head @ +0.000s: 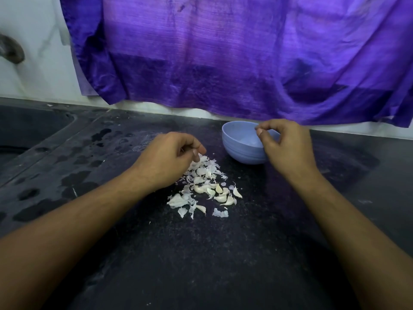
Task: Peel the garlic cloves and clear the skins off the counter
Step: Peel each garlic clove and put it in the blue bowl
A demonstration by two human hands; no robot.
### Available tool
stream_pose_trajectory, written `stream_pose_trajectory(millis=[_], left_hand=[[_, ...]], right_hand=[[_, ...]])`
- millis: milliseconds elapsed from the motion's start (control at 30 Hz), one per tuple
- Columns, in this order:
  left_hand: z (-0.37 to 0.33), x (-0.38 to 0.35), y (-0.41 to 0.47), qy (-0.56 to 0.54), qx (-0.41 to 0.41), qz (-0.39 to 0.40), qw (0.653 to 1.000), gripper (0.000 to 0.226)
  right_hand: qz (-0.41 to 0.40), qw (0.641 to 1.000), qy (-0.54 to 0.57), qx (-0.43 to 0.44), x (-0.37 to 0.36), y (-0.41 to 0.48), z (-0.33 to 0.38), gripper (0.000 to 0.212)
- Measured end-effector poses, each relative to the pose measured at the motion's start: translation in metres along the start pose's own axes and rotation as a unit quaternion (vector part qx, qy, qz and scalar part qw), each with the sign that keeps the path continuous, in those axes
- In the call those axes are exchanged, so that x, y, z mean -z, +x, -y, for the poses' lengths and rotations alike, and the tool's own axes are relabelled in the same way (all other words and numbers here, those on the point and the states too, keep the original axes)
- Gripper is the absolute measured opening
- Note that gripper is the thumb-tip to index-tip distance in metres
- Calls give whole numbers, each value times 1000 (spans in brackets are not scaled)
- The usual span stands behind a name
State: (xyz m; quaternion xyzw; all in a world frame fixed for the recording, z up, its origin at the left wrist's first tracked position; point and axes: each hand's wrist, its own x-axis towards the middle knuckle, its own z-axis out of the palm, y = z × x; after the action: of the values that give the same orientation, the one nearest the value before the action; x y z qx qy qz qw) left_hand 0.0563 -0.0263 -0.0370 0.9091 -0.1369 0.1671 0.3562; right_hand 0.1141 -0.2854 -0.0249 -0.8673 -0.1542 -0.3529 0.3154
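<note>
Surface: dark speckled counter (pixel 223 253) filling the lower half of the frame. A purple cloth (pixel 223 52) hangs across the upper frame in front of a white wall (pixel 33 63). A recessed sink (pixel 26 128) occupies the left edge.

Task items: a loose pile of garlic skins (pixel 201 173) lies at frame centre. Several garlic cloves (pixel 220 198) lie in the lower right part of the pile. A blue bowl (pixel 237 139) stands upright just upper right of the pile, apart from it.

Hands: well apart. The left hand (pixel 172 157) is at the upper left edge of the pile, fingers curled, thumb and forefinger pinching the skins there. The right hand (pixel 288 146) is over the right rim of the bowl, fingers curled with tips together; whether it holds anything cannot be determined
</note>
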Motion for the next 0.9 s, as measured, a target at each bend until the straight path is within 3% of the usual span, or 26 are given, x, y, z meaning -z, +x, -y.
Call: stream_pose_trajectory(millis=[133, 200, 267, 333, 400, 600, 800, 900], left_hand=[[0, 0, 0, 7, -15, -16, 1000, 9], [2, 1, 0, 19, -20, -25, 999, 5], [2, 2, 0, 23, -16, -31, 999, 10], [3, 3, 0, 27, -7, -42, 999, 21], [1, 2, 1, 30, -1, -57, 998, 30], [-4, 2, -1, -1, 3, -60, 998, 46], [-3, 0, -1, 1, 0, -57, 998, 39], [-1, 0, -1, 3, -2, -54, 999, 37]], right_hand=[[-26, 995, 63, 72, 9, 1, 16, 14], [70, 980, 176, 60, 12, -3, 31, 13], [226, 943, 243, 19, 9, -11, 44, 11], [357, 903, 239, -2, 3, -18, 49, 8], [432, 877, 211, -6, 0, -22, 49, 8], [482, 863, 142, -56, 12, -12, 39, 23], [549, 823, 86, -118, 18, -11, 36, 27], [549, 822, 86, -126, 18, -12, 35, 21]])
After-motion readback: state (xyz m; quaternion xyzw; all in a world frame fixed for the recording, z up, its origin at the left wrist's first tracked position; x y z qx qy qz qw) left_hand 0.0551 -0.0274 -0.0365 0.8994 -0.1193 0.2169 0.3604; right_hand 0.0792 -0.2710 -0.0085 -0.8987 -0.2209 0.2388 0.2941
